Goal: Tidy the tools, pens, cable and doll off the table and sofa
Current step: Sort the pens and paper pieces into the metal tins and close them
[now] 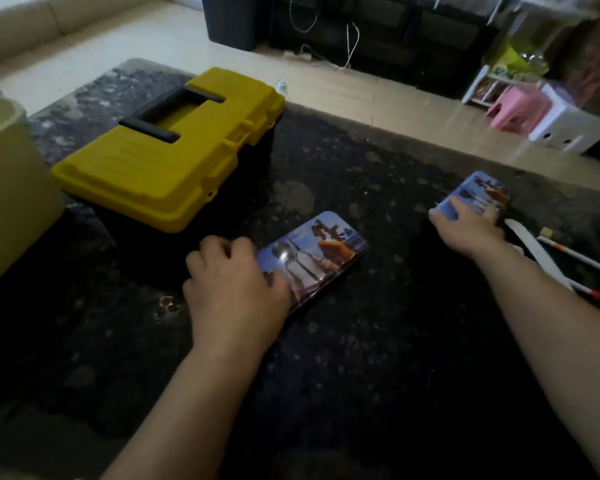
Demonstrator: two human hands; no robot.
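Left hand (236, 289) on near tin (323, 254), right hand (468, 226) on far tin (478, 188) (both printed).

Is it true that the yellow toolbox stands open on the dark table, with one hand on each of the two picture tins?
The head view shows the yellow toolbox shut, lid down, not open. The rest holds: it stands on the dark table, left hand on the nearer tin, right hand on the farther tin.

Both forearms extended, bare; left hand (236, 292) grips near tin (319, 251), right hand (468, 226) far tin (478, 188).
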